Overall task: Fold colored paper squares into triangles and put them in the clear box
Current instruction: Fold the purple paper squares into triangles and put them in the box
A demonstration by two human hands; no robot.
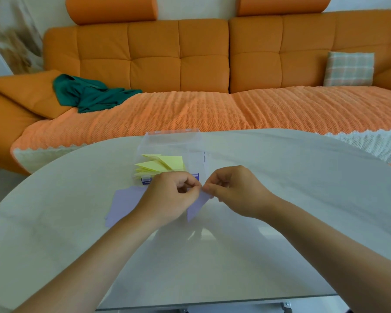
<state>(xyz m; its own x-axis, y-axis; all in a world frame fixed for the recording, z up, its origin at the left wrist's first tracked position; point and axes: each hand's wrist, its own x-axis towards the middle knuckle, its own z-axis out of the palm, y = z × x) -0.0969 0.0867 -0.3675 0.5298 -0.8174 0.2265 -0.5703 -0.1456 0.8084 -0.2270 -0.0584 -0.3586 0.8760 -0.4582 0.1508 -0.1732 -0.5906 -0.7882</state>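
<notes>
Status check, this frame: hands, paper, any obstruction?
Left hand and right hand both pinch purple paper, mid-fold. Yellow triangles in clear box. Nothing blocks the box.

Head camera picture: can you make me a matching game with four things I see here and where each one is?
1 yellow triangles
2 folded purple paper
3 green cloth
4 checked cushion

A leaning on the back of the sofa
B in the clear box
C pinched by left hand and right hand
D crumpled on the sofa seat

Pairs: 1-B, 2-C, 3-D, 4-A
</notes>
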